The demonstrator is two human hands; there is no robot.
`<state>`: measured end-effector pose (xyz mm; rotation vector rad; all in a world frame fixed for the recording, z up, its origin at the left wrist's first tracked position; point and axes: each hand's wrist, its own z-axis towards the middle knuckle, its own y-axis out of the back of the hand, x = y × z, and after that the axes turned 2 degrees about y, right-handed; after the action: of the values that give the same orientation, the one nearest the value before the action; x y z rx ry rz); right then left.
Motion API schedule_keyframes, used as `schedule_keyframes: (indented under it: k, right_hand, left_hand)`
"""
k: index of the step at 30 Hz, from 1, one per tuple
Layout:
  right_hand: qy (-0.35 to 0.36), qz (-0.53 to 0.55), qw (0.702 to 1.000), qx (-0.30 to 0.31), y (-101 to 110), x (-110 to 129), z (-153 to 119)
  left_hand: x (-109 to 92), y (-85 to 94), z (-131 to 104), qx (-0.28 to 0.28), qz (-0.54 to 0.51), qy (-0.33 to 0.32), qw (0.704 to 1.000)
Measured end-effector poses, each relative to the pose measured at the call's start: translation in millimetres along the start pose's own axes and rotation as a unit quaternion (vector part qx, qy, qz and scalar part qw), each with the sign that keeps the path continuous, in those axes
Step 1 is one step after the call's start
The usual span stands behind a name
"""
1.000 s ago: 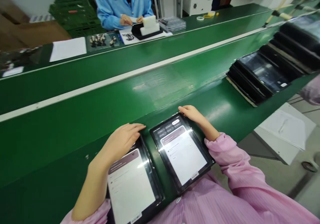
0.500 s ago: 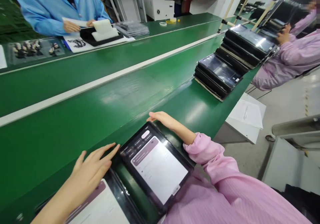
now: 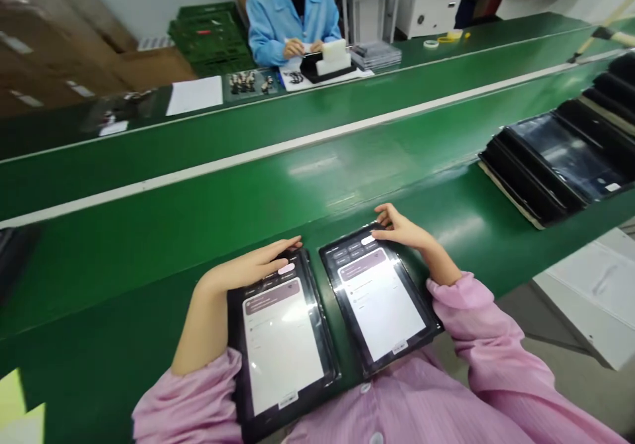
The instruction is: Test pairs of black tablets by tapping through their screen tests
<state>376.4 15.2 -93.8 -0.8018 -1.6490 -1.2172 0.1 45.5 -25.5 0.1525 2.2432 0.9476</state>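
Two tablets lie side by side at the near edge of the green bench, both screens lit with a mauve panel above a white area. Over the far end of the left tablet my left hand lies flat, fingers stretched toward its far right corner. My right hand is at the far right corner of the right tablet. Its thumb reaches over the screen, and its other fingers are apart and slightly bent along the far edge. Neither hand grips a tablet.
Stacked dark tablets stand on the bench at right. A pale divider strip runs along the bench. Across it, a person in blue handles something beside a black stand. Yellow paper is at lower left.
The view has turned left, bringing both tablets fully into sight. My left hand has moved from between the tablets onto the left one's far end. My right thumb now reaches over the right screen.
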Motion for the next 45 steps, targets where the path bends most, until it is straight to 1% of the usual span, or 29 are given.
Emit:
schedule_keyframes:
  k: [2,4,6,7,9,11,13,14,15,17,19,21,23,26,29,31,33,36,40,42,45]
  right_hand:
    - [0.029,-0.044,0.998,0.041,5.2,0.1,-4.8]
    - [0.071,-0.111,0.989,0.069,7.2,0.4,-9.2]
    - [0.093,-0.147,0.982,0.078,6.8,-0.2,-10.7]
    - [0.092,-0.144,0.983,0.073,6.3,-1.1,-9.7]
    - [0.069,-0.091,0.992,0.047,5.8,-3.4,-4.8]
    - [0.029,-0.005,1.000,0.000,6.7,-5.5,1.0]
    - [-0.010,0.068,0.996,-0.058,8.8,-5.9,2.1]
    - [-0.022,0.089,0.992,-0.084,9.8,-5.4,-0.6]
    - [-0.026,0.100,0.989,-0.104,10.4,-4.6,-6.0]
    - [-0.023,0.105,0.987,-0.121,9.2,-2.6,-23.3]
    - [-0.021,0.097,0.989,-0.107,3.9,-1.5,-45.4]
    - [-0.026,0.085,0.992,-0.086,-5.0,-2.0,-65.9]
    - [-0.027,0.071,0.994,-0.079,-15.1,-3.8,-80.7]
    - [-0.015,0.052,0.995,-0.088,-26.1,-6.8,-91.5]
    - [-0.012,0.048,0.995,-0.090,-29.0,-8.4,-95.2]
    - [-0.015,0.058,0.994,-0.090,-28.2,-9.3,-96.6]
    - [-0.016,0.067,0.994,-0.090,-27.3,-10.3,-97.6]
    - [-0.010,0.052,0.995,-0.090,-27.9,-11.0,-98.0]
    - [-0.001,0.020,0.993,-0.113,-30.2,-11.6,-97.9]
    - [-0.001,0.033,0.990,-0.135,-30.2,-12.3,-99.1]
    - [-0.018,0.054,0.986,-0.158,-29.1,-13.5,-101.8]
  left_hand:
    - [4.5,1.6,-7.6,0.021,-0.006,0.006,1.000]
    - [5.9,0.9,-10.3,0.025,0.007,-0.006,1.000]
    - [4.5,-1.2,-6.7,0.002,0.024,-0.017,1.000]
    - [3.7,-2.2,-3.1,-0.014,0.027,-0.018,0.999]
    - [3.8,-2.8,5.0,-0.055,0.012,-0.004,0.998]
    - [6.6,-1.7,10.5,-0.122,-0.009,0.046,0.991]
    - [10.0,-0.8,10.9,-0.196,-0.016,0.108,0.974]
    - [10.8,-1.4,9.1,-0.217,-0.018,0.125,0.968]
    - [10.5,-3.1,6.1,-0.219,-0.021,0.124,0.968]
    - [6.4,-9.7,-2.0,-0.172,-0.026,0.079,0.982]
    - [-1.4,-19.2,-10.6,-0.116,0.002,0.023,0.993]
    - [-9.9,-28.1,-17.5,-0.077,0.054,-0.008,0.996]
    - [-16.1,-33.3,-22.1,-0.056,0.095,-0.015,0.994]
    - [-20.2,-33.8,-25.8,-0.033,0.124,-0.013,0.992]
    - [-23.3,-32.2,-27.2,-0.025,0.132,-0.019,0.991]
    - [-27.7,-33.7,-26.5,-0.022,0.138,-0.011,0.990]
    - [-33.0,-37.6,-24.4,-0.021,0.150,0.011,0.988]
    - [-37.0,-43.1,-22.1,-0.037,0.167,0.044,0.984]
    - [-30.7,-41.6,-24.6,-0.048,0.117,0.016,0.992]
    - [-27.3,-39.6,-24.3,-0.052,0.092,0.012,0.994]
    - [-26.6,-40.6,-16.8,-0.069,0.093,0.007,0.993]
